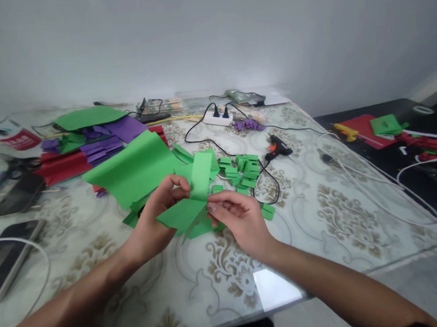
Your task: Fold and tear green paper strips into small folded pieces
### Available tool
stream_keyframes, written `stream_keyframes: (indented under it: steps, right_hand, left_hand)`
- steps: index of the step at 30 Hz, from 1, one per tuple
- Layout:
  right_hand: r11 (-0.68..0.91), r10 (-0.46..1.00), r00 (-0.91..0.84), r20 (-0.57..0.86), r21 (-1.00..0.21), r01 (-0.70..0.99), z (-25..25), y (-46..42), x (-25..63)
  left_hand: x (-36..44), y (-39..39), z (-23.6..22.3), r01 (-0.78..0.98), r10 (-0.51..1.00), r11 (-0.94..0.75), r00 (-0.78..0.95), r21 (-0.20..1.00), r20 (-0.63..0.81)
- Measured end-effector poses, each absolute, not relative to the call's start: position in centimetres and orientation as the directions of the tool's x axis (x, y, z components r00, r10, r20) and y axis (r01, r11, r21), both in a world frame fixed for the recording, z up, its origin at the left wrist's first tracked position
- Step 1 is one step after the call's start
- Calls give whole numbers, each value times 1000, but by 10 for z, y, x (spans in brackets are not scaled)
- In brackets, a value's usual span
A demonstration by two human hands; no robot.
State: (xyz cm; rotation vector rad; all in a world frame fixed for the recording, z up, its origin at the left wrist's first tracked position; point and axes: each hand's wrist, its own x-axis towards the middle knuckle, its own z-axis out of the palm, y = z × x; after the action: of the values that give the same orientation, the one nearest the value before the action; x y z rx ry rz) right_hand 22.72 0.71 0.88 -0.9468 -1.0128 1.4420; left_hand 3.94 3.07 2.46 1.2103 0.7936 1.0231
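Observation:
Between my hands, above the table, is a folded green paper strip [200, 176] with one flap standing up and another spread toward me. My left hand [158, 210] is closed round its left side, some fingers hidden behind the paper. The thumb and fingers of my right hand [239, 218] pinch the strip near its fold. Just behind lies a large green paper sheet [138, 165]. Several small folded green paper pieces [243, 169] are heaped beyond my right hand, and one small green piece [268, 211] lies apart to the right.
A black glue gun [277, 148] with an orange trigger lies at the right, its cord looping to a white power strip [218, 118]. Scissors [17, 166], phones [12, 252] and a white-and-red tub [14, 135] stand left. A yellow glue gun [346, 131] rests on the dark side table.

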Motion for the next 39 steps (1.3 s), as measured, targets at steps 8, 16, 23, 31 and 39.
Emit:
stream_keyframes:
  steps: [8, 16, 23, 31, 39]
  right_hand:
    - [-102, 990, -127, -57, -919, -380, 10, 9, 225]
    - [-160, 980, -175, -100, -914, -373, 10, 10, 226]
    - [-204, 970, -208, -126, -887, -414, 1, 12, 226]
    - [-11, 988, -148, 47, -931, -366, 6, 4, 227]
    - [-34, 995, -96, -19, -986, -161, -3, 4, 223]
  left_hand:
    - [44, 29, 37, -166, 928, 54, 373, 985, 12]
    - [46, 30, 39, -142, 949, 24, 314, 990, 22]
    - [46, 29, 32, -101, 968, -19, 248, 995, 43]
    - [42, 32, 31, 104, 972, -10, 236, 995, -15]
    - [47, 25, 22, 346, 955, -156, 293, 925, 51]
